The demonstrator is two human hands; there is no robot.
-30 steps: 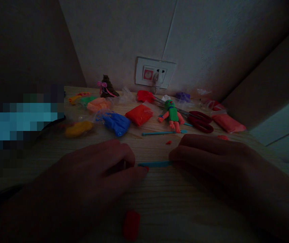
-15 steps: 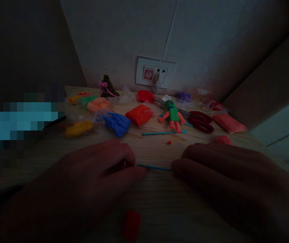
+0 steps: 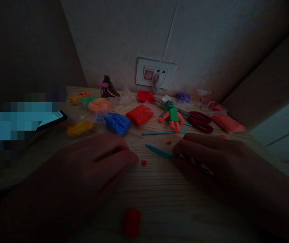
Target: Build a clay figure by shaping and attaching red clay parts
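Note:
My right hand (image 3: 217,158) is closed round a thin blue clay tool (image 3: 158,152), whose blade points left over the wooden table (image 3: 164,202). My left hand (image 3: 88,168) rests on the table with its fingers curled under; I cannot make out anything in them. A tiny red clay bit (image 3: 143,163) lies between the two hands, just past my left fingertips. A larger red clay lump (image 3: 132,222) sits nearer to me. A green and pink clay figure (image 3: 173,115) lies beyond the tool.
Bags of clay lie at the back: blue (image 3: 116,123), red (image 3: 139,114), yellow (image 3: 80,128), orange (image 3: 97,104), pink (image 3: 228,123). Red scissors (image 3: 200,121), a second blue stick (image 3: 163,132), a phone (image 3: 52,119) and a wall socket (image 3: 154,72) are there too.
My right hand has lifted the blue tool and turned it, so the blade now points up and left. My left hand has drawn back from it, uncovering the tiny red bit.

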